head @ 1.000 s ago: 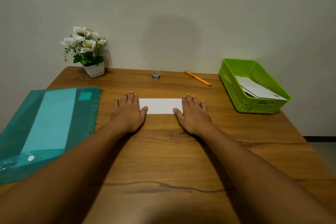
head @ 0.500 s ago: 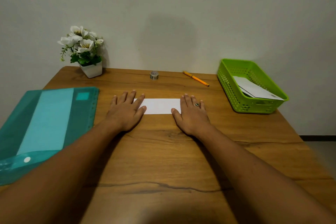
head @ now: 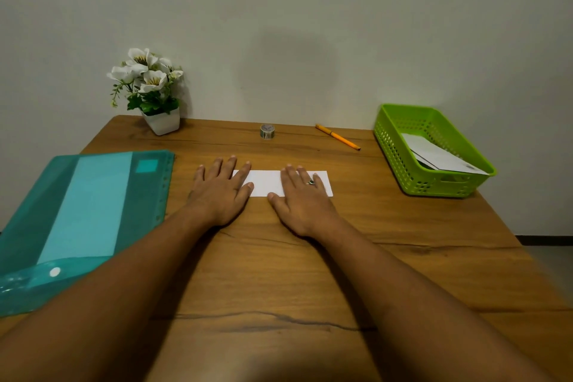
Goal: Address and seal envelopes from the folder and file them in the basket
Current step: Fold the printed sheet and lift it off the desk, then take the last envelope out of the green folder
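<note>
Hands [head: 221, 192] [head: 302, 201], two, on one envelope [head: 266, 183]

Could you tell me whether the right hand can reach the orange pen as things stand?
Probably yes: the pen lies uncovered beyond the right hand, and nothing stands between them.

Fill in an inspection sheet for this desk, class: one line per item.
Surface: wooden table, dark grain lines.
Job's things: white envelope flat mid-table; teal folder at left; green basket at right, holding envelopes; orange pen and tape roll at back.
Clutter: potted white flowers, back left.
Grips: left hand and right hand flat, fingers straight, resting on the envelope.
Cables: nothing seen.
Surroundings: plain wall.
</note>
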A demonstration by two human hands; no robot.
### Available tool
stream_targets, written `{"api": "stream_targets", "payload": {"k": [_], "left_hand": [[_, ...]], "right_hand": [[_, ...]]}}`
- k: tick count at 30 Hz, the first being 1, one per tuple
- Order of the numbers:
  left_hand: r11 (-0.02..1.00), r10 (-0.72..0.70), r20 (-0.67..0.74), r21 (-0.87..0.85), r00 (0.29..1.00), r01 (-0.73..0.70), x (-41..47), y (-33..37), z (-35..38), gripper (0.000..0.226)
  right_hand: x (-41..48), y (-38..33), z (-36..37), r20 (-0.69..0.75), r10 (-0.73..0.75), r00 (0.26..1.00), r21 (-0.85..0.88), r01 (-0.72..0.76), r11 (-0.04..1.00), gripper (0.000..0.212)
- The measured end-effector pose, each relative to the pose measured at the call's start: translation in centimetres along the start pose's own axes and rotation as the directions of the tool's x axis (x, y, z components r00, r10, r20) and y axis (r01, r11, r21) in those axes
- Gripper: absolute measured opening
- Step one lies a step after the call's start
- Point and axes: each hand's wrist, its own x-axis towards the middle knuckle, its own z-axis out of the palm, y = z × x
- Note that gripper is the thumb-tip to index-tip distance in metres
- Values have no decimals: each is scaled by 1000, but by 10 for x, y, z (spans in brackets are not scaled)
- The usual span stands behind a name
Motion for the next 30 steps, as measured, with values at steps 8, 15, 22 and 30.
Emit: {"api": "stream_targets", "payload": {"k": [8, 15, 22, 30], "left_hand": [[1000, -5, 43, -13, 999, 5, -2, 2, -6, 64], [994, 10, 83, -105, 997, -1, -15, -18, -31, 64], [990, -57, -42, -133, 997, 51, -65, -86, -56, 65], [942, -255, -39, -236, 966, 239, -158, -176, -56, 69]], "right_hand": [[-28, 62, -16, 38, 174, 984, -50, -172, 984, 82], [-24, 43, -40, 97, 159, 983, -71, -152, 986, 86], [-13, -53, -43, 66, -99, 993, -23, 100, 995, 81], [-20, -187, -31, 80, -458, 885, 2, 459, 888, 75]]}}
